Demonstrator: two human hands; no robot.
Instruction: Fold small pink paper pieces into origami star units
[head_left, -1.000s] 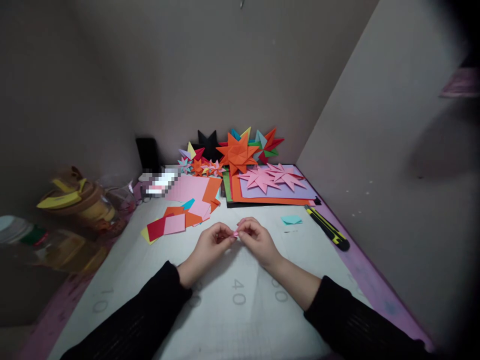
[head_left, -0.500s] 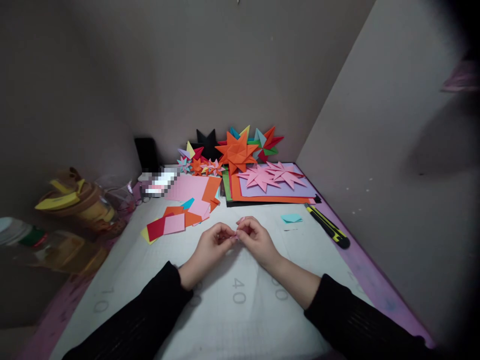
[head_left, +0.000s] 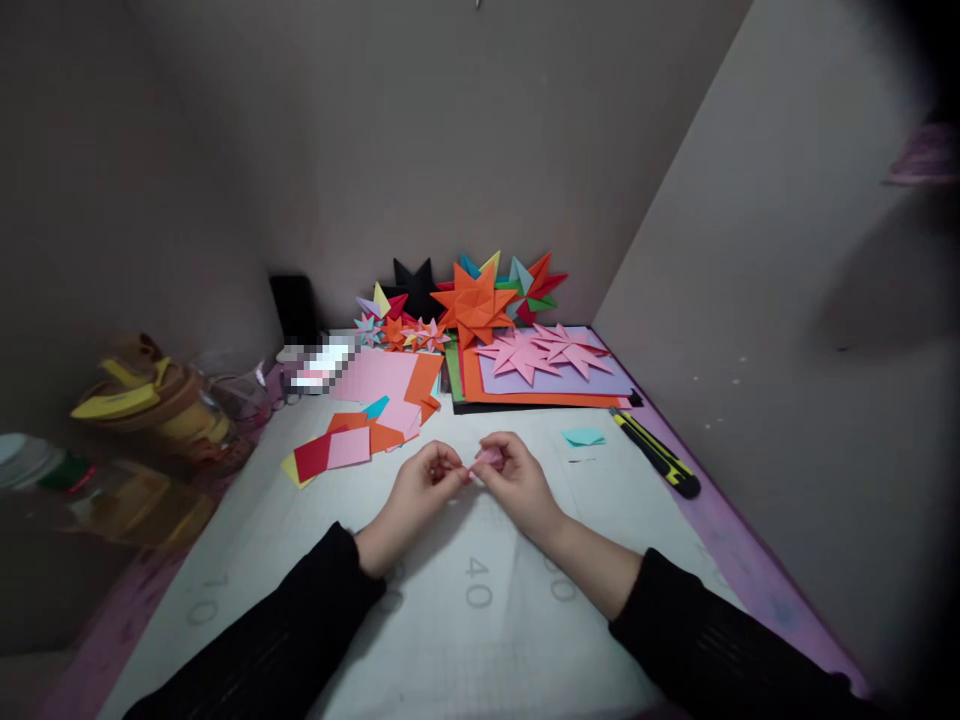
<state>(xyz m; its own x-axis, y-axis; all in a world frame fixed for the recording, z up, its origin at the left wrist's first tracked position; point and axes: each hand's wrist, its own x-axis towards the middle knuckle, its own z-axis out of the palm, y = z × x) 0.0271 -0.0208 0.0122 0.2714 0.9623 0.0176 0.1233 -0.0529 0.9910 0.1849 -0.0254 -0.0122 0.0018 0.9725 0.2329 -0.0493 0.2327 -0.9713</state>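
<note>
A small piece of pink paper (head_left: 491,457) is held up between my two hands over the mat. The fingers and thumb of my left hand (head_left: 427,482) pinch its left end. My right hand (head_left: 521,488) grips the other side, with its index finger curled behind the paper. Much of the piece is hidden by the fingers, so its folds cannot be made out. To the left of my hands lie loose coloured papers, among them a pink square (head_left: 349,447) and a red one (head_left: 311,459).
Folded paper stars, including a large orange one (head_left: 475,305) and pink ones (head_left: 519,356), stand or lie on paper sheets at the back. A light-blue paper (head_left: 583,437) and a utility knife (head_left: 656,455) lie right. Bottle (head_left: 105,495), pitcher (head_left: 169,405) and phone (head_left: 294,308) are left.
The fingers of my right hand have lifted and opened slightly, showing more of the pink paper. My left hand has shifted slightly.
</note>
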